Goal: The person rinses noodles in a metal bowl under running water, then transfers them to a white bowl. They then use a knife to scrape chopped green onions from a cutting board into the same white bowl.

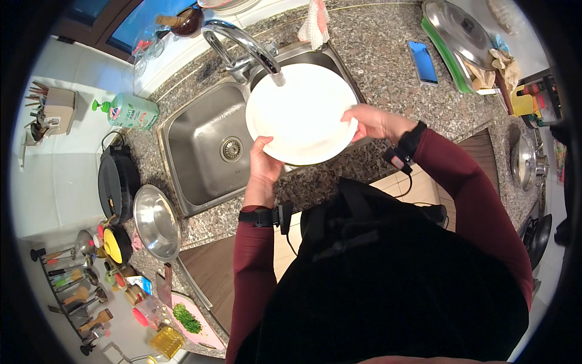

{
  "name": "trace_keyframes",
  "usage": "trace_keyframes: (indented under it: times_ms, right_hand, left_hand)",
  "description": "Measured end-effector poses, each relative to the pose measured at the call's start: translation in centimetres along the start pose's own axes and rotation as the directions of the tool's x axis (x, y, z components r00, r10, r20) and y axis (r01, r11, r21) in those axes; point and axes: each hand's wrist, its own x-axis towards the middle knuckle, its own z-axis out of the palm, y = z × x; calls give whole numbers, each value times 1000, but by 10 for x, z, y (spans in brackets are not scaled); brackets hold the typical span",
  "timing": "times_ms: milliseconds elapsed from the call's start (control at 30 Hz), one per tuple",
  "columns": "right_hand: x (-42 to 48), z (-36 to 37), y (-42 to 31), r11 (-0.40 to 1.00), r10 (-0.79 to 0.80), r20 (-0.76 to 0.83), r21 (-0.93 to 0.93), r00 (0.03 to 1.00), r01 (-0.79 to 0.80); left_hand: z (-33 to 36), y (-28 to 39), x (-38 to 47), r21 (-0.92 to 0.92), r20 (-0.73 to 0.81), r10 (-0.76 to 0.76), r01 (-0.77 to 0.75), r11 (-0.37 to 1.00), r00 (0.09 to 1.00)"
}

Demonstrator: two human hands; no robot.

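A large round white plate [302,116] is held by its rim between both hands, over the right basin of a double stainless steel sink [195,136]. My left hand [265,159] grips the plate's lower left edge, thumb on top. On the right edge, my right hand [368,122] holds it with the thumb over the rim. The spout of a chrome faucet [268,59] hangs above the plate's upper part; whether water runs cannot be told. Most of the right basin is hidden under the plate. The left basin, with its drain strainer [231,149], shows beside it.
A steel bowl [157,223], a black electric appliance [117,184] and a green pump bottle [132,111] stand left of the sink. A cleaver [164,285] lies by chopped greens [186,318] on a pink cutting board [204,325]. Rightward are a phone [423,63] and a pan lid [459,29].
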Motion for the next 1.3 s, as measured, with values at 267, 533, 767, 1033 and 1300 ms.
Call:
trace_keyframes:
  times_ms: [267,533,767,1033,1300]
  right_hand:
    - [-7,18,8,991,-130,-207,16,970,136]
    - [-18,3,-2,993,-112,-283,-10,952,114]
    - [-29,6,15,991,34,-111,132,993,-19]
    - [7,27,5,989,-35,-129,139,991,54]
    - [-14,40,27,984,-45,-127,163,991,66]
  left_hand:
    - [32,10,3,686,515,446,-40,-726,732]
    - [64,17,23,617,273,-337,-433,-657,901]
    - [8,49,16,914,404,424,-381,-143,810]
    - [4,49,1,990,-82,462,19,140,883]
    - [-5,23,-24,899,-247,355,77,431,902]
